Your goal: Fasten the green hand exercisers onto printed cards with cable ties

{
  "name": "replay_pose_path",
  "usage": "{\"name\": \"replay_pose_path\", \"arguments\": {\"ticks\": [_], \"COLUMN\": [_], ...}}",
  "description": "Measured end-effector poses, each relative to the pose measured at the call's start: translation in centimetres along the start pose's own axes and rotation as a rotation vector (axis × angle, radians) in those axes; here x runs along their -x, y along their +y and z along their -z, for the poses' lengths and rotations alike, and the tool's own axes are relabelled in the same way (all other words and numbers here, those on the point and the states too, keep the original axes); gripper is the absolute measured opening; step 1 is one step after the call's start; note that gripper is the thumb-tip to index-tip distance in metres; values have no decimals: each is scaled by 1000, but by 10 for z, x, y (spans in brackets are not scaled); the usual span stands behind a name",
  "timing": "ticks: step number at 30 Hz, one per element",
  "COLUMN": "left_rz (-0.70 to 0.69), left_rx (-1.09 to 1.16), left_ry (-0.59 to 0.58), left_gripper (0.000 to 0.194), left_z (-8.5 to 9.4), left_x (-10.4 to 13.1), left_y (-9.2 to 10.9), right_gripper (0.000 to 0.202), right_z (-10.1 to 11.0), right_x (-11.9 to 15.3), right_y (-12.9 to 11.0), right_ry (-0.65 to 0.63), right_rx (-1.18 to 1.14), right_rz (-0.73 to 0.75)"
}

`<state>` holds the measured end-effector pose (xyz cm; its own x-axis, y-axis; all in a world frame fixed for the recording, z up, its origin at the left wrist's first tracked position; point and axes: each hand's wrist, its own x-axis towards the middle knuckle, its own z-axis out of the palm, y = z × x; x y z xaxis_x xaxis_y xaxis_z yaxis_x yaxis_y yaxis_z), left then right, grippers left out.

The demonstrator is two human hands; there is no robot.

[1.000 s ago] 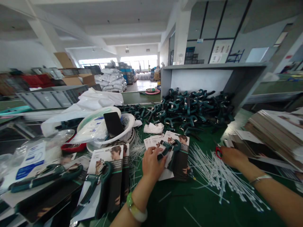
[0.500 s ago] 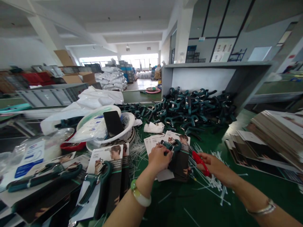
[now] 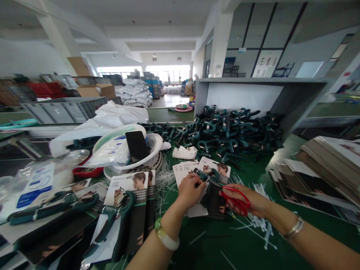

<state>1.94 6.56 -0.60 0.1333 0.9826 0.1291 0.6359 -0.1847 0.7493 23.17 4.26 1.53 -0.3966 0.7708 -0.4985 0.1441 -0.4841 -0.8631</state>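
Note:
My left hand (image 3: 191, 190) is closed at a dark green clamp (image 3: 208, 174) that lies on a printed card (image 3: 225, 170); its fingertips pinch something too small to make out. My right hand (image 3: 244, 198) holds red-handled scissors (image 3: 236, 200), their blades pointing left to the clamp beside my left fingertips. Under and left of the clamp more cards (image 3: 180, 170) are fanned out. White cable ties (image 3: 260, 215) lie scattered to the right of the cards.
A heap of green clamps (image 3: 233, 129) fills the back, before a grey shelf. Card stacks (image 3: 329, 161) stand at right. At left are carded clamps (image 3: 112, 213), a white bowl (image 3: 154, 150) with a black phone (image 3: 137, 146), and a grey crate (image 3: 67, 108).
My right hand has moved left with the scissors, bringing the blades from beside the cards to the clamp. My left hand stays at the clamp. The view has shifted slightly.

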Motion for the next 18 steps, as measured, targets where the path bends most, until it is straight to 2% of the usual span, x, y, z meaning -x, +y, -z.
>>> {"name": "replay_pose_path", "arguments": {"ticks": [5, 11, 14, 18], "left_rz": [-16, -30, -32, -35], "left_rx": [35, 25, 34, 34], "left_ry": [-8, -5, -8, 1], "left_gripper": [15, 13, 13, 13], "left_z": [0, -1, 0, -2], "left_x": [-1, 0, 0, -2], "left_y": [-2, -2, -3, -5], "right_gripper": [41, 44, 44, 41], "right_z": [6, 9, 10, 9], "right_x": [-7, -10, -13, -14], "right_y": [8, -4, -9, -11], "right_ry": [-75, -207, -195, -112], "right_rx": [-22, 44, 117, 230], "right_rz": [93, 3, 9, 46]}}
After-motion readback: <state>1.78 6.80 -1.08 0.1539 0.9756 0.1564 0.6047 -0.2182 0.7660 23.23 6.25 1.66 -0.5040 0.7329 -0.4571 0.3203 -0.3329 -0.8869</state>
